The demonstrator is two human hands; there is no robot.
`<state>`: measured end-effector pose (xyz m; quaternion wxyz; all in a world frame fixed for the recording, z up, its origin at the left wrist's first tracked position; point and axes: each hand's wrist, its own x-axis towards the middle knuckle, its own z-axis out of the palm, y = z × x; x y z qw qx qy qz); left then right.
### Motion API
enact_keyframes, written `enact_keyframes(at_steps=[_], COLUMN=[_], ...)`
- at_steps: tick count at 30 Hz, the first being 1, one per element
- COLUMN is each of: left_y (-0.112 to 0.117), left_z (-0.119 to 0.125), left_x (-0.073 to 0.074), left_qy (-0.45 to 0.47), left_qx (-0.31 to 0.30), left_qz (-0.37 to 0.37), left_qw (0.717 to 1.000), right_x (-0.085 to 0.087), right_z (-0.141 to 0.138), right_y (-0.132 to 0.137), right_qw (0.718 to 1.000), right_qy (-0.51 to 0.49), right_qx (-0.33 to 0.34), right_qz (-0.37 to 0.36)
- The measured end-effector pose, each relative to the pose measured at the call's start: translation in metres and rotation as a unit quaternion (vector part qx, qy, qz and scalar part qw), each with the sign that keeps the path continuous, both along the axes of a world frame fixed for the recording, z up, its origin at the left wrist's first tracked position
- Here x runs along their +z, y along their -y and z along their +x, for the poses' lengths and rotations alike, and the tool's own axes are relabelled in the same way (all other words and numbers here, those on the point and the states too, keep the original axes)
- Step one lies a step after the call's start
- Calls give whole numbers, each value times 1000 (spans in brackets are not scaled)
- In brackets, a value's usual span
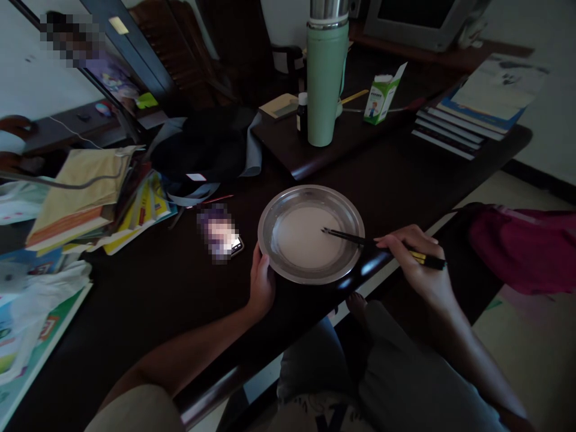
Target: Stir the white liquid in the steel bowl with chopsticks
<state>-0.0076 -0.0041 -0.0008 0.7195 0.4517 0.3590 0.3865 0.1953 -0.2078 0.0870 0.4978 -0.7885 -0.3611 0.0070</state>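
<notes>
A round metal bowl [310, 277] stands near the front edge of the dark table [216, 300]. Whitish liquid or batter [306, 240] covers its bottom; I cannot tell which. My left hand [263, 279] grips the bowl's near-left rim, the thumb against its outer side. Black chopsticks [346, 236] with yellow marks on their thick ends are held in my right hand [416, 258], over the bowl's right side. Their tips reach the whitish contents. Left of the bowl lies a phone [236, 245] with its screen lit, partly blurred out.
Behind the bowl stand a green thermos [324, 84], a small dark bottle [302, 117] and a green-and-white carton [382, 99]. Books are stacked at the right [477, 114] and left [85, 180]. A black bag [202, 144] lies behind the phone. A person [112, 75] is at the far left.
</notes>
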Motion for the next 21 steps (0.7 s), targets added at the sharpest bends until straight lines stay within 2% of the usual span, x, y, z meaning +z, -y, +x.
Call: enact_keyframes(at_steps=[3, 7, 10, 13, 17, 21], left_y=[0, 0, 0, 0, 0, 0], left_z=[0, 0, 0, 1, 0, 0], left_x=[0, -1, -1, -1, 0, 1], left_qy=[-1, 4, 4, 1, -1, -6], left_qx=[-6, -5, 2, 5, 7, 3], left_qz=[7, 5, 0, -4, -12, -3], left_qw=[1000, 1000, 1000, 1000, 1000, 1000], right_x=[8, 14, 7, -8, -25, -26], right_z=[-1, -8, -13, -16, -15, -10], right_y=[9, 7, -4, -20, -37, -39], right_qw=[998, 994, 990, 987, 992, 997], right_qy=[-48, -61, -61, -45, -4, 33], right_qx=[39, 83, 126, 152, 127, 71], right_qz=[-12, -37, -31, -10, -5, -4])
